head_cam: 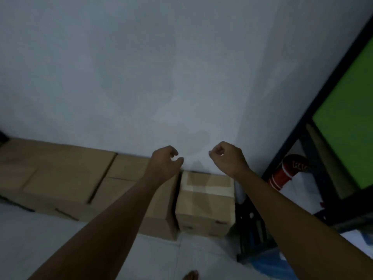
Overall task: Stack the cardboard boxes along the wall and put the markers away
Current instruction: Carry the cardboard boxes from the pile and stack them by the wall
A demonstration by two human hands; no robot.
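Several brown cardboard boxes stand in a row on the floor against the pale wall (161, 67). A small taped box (205, 201) is at the right end, a taller box (121, 178) beside it, and a wide flat box (54, 172) at the left. My left hand (165, 160) and my right hand (226, 156) hover in the air above the small taped box, in front of the wall. Both hands have loosely curled fingers and hold nothing. No markers are visible.
A black metal shelf frame (314, 138) with a green panel (351, 122) stands at the right. Under it sit a red and white object (282, 174) and dark items. Pale floor (50, 239) lies in front of the boxes. A bare foot (190, 275) shows at the bottom.
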